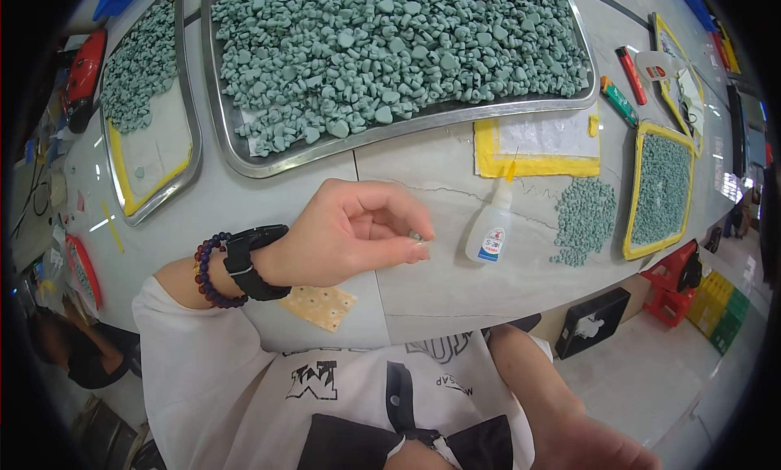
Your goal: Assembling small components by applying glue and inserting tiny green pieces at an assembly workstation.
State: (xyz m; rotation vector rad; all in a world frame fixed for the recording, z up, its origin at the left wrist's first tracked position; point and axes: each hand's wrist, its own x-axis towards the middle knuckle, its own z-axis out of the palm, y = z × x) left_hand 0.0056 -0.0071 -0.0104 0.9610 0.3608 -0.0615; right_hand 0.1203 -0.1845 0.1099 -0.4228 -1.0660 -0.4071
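My left hand [366,230], with a black watch and a beaded bracelet on its wrist, is raised over the near part of the table. Its thumb and forefinger pinch a small green piece [416,237], mostly covered by the fingertips. Just right of it stands a white squeeze bottle [490,226] with a yellow needle tip. My right hand [606,447] hangs low at the lower right, away from the table, and its fingers are not clear. Beyond the left hand, a large metal tray [293,159] holds a heap of green pieces [390,63].
Loose small green pieces [584,218] lie right of the bottle, beside a yellow-edged tray [630,241] of more pieces. Another metal tray [195,157] is at left. A patterned cloth [321,307] lies near me. A green lighter [620,102] and red stick [630,76] are far right.
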